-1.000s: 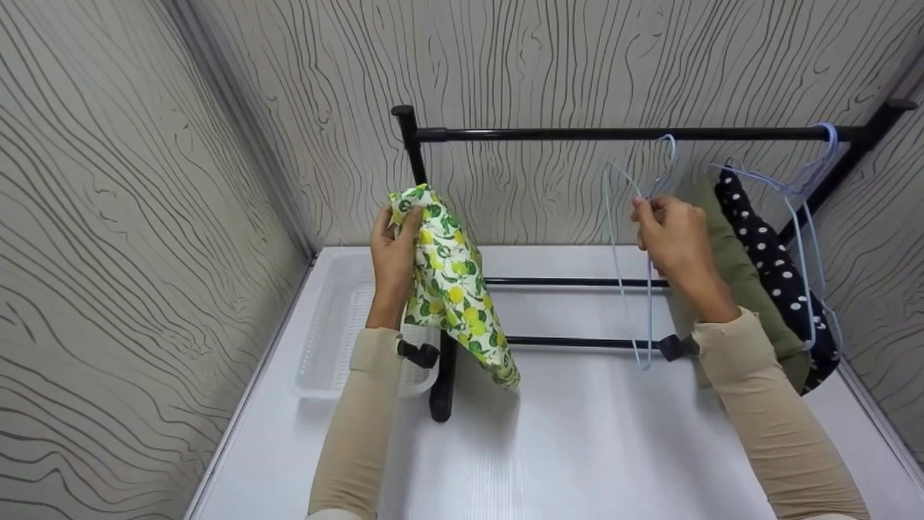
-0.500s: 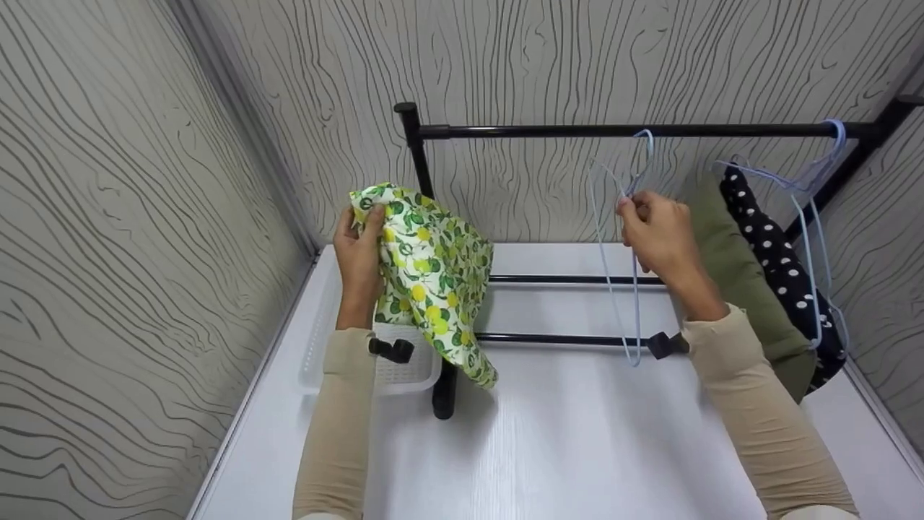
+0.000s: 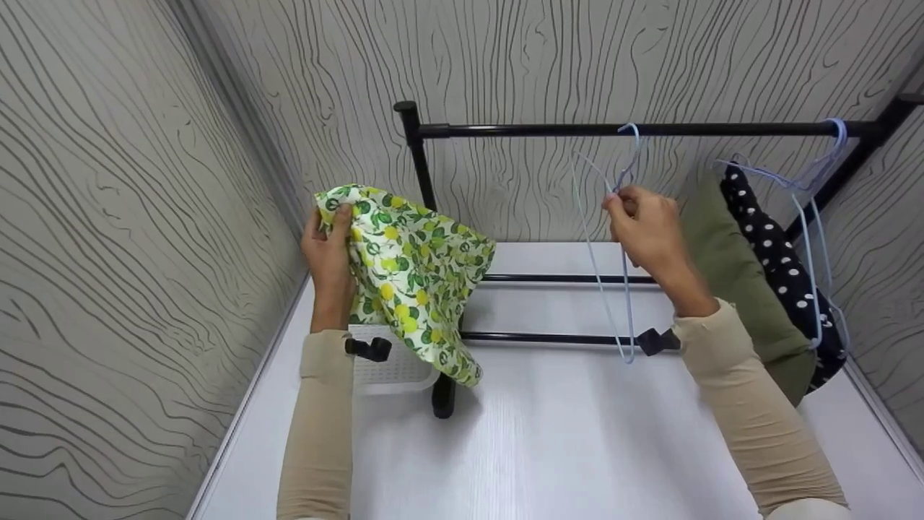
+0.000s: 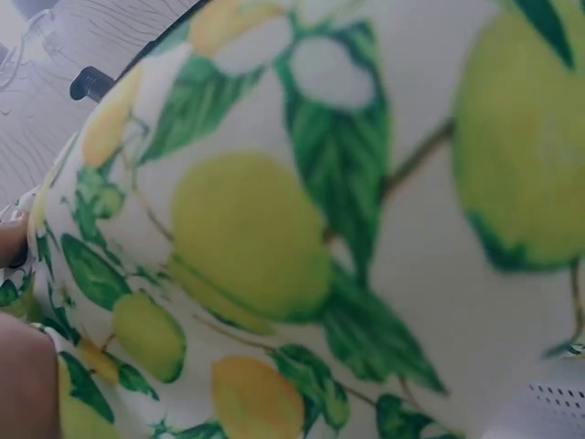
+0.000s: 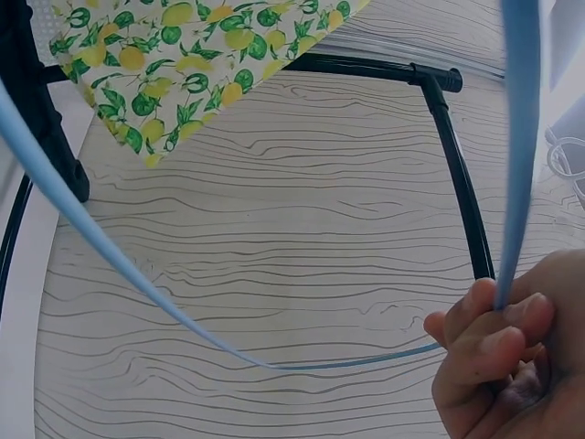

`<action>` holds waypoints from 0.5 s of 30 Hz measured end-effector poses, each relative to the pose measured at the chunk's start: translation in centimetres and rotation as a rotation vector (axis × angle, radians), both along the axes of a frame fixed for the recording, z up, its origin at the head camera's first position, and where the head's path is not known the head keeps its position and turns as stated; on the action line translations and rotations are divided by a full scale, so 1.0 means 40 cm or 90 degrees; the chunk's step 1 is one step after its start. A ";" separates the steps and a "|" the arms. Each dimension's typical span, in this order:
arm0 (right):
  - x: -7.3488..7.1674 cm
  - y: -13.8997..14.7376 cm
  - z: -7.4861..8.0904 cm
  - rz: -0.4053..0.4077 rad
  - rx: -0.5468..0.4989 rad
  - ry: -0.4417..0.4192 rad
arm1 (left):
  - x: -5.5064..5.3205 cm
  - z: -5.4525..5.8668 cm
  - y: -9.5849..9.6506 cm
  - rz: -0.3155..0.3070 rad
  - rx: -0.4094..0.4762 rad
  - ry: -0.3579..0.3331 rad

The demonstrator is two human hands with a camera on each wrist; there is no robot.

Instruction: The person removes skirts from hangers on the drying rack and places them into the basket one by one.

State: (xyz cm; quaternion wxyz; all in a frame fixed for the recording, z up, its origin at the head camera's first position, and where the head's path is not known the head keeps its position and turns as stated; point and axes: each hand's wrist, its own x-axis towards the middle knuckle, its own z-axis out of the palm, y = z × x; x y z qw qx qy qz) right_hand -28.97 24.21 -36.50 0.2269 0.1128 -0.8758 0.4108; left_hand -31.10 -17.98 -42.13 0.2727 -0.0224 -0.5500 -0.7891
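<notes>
Further left than before are the left hand (image 3: 328,249), its fingers clamped on the lemon-print cloth (image 3: 415,271) partly above the white basket (image 3: 390,375), and the right hand (image 3: 647,225), its fingers pinching the blue hanger (image 3: 628,307) near the black bar (image 3: 512,131). Between cloth edge and hanger is a gap. White counter (image 3: 577,440) meets wood-patterned walls (image 3: 491,58).

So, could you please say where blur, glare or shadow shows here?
Head view: soft shadow on the tabletop below the lemon-print cloth; left wrist view: the cloth, very close, looks slightly blurred; right wrist view: bright glare, upper right.
</notes>
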 end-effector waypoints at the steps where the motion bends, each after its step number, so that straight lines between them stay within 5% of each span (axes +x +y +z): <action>1: 0.000 -0.002 0.001 -0.002 0.001 -0.003 | 0.000 -0.001 -0.007 0.006 -0.004 0.001; 15: -0.001 -0.016 0.008 -0.004 0.004 -0.033 | -0.007 0.003 -0.100 0.071 -0.049 0.004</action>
